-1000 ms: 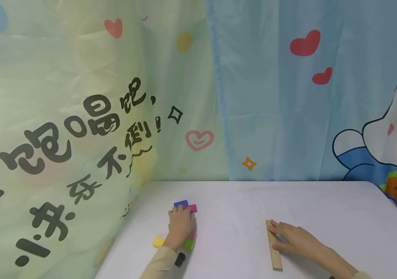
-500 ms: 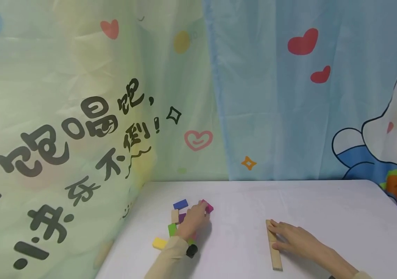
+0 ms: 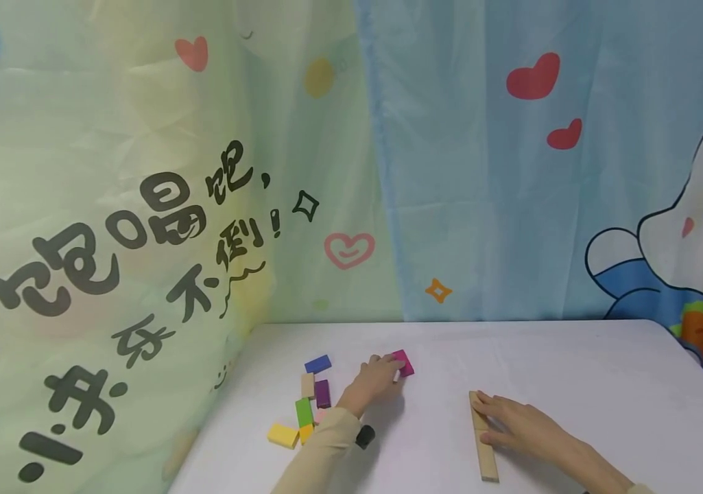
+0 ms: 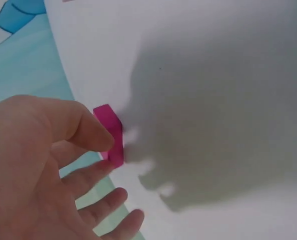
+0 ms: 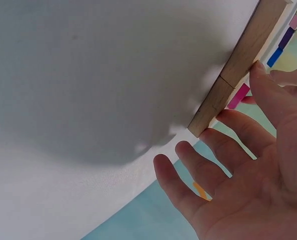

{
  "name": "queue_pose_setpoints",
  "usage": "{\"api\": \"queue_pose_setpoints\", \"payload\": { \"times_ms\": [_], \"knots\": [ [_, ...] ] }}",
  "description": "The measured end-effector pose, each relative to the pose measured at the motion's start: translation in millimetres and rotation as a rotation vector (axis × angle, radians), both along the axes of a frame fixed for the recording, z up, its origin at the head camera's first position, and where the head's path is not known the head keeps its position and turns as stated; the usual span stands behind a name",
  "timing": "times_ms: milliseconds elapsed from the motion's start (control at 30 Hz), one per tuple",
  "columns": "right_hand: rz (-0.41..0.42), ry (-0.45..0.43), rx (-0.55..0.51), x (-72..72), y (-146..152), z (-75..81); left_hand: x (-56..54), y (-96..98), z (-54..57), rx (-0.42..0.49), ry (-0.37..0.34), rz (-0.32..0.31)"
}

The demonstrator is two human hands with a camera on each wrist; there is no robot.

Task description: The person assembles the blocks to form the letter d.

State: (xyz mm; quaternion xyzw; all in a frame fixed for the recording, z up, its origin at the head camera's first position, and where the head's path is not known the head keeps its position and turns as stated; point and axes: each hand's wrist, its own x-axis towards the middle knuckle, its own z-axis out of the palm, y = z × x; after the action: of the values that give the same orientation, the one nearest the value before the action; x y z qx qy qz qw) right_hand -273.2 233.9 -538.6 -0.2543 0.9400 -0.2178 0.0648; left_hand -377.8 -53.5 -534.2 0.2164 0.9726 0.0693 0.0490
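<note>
My left hand [image 3: 374, 383] pinches a magenta block [image 3: 405, 363] between thumb and fingers, low over the back middle of the white table. In the left wrist view the block [image 4: 108, 117] is seen at the thumb tip, and the last two fingers spread away from it. Two plain wooden blocks [image 3: 487, 458] lie end to end in a straight strip, right of the middle. My right hand [image 3: 527, 425] rests its fingertips and thumb against this strip, fingers loosely extended. The right wrist view shows the seam between the wooden blocks [image 5: 246, 52], with the thumb tip along one edge.
A loose group lies on the left: a blue block [image 3: 317, 363], a wooden block [image 3: 308, 385], a purple block [image 3: 323, 394], a green block [image 3: 304, 412], a yellow block [image 3: 283, 436] and an orange block [image 3: 306, 433]. A printed curtain [image 3: 450, 171] hangs behind the table.
My left hand has taken the magenta block from beside the blue one and carried it to the right, uncovering the purple and wooden blocks. The right hand stays at the strip.
</note>
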Motion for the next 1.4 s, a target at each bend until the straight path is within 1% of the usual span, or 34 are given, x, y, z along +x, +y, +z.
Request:
{"api": "queue_pose_setpoints", "payload": {
  "times_ms": [133,267,400,533,733,900,1033,1233,1400],
  "knots": [
    [0.01,0.017,-0.009,-0.6,1.1,-4.8,-1.6,9.7,0.4,-0.042,0.003,-0.056],
    [-0.007,-0.012,-0.007,-1.6,0.3,-7.5,-5.5,26.0,-5.2,-0.11,0.069,-0.12],
    [-0.03,-0.046,0.0,-1.4,-1.3,-6.0,-6.1,47.6,-8.7,-0.154,0.107,-0.144],
    [-0.049,-0.049,0.01,-0.7,-2.2,-3.6,-2.9,67.7,-11.1,-0.172,0.114,-0.164],
    [-0.027,0.008,0.006,1.7,-2.0,-2.7,8.4,88.1,-11.2,-0.182,0.094,-0.227],
    [-0.04,-0.003,0.01,2.9,-1.7,-1.2,20.5,96.4,-7.0,-0.192,0.094,-0.27],
    [-0.041,0.009,0.008,4.0,-1.2,-0.7,26.0,99.1,-7.3,-0.187,0.11,-0.285],
    [-0.028,0.02,0.006,3.6,-0.4,-1.1,29.1,99.8,-10.5,-0.203,0.149,-0.287],
    [-0.018,0.027,-0.003,3.9,-0.4,-3.4,29.5,99.4,-11.2,-0.22,0.16,-0.284]
  ]
}}
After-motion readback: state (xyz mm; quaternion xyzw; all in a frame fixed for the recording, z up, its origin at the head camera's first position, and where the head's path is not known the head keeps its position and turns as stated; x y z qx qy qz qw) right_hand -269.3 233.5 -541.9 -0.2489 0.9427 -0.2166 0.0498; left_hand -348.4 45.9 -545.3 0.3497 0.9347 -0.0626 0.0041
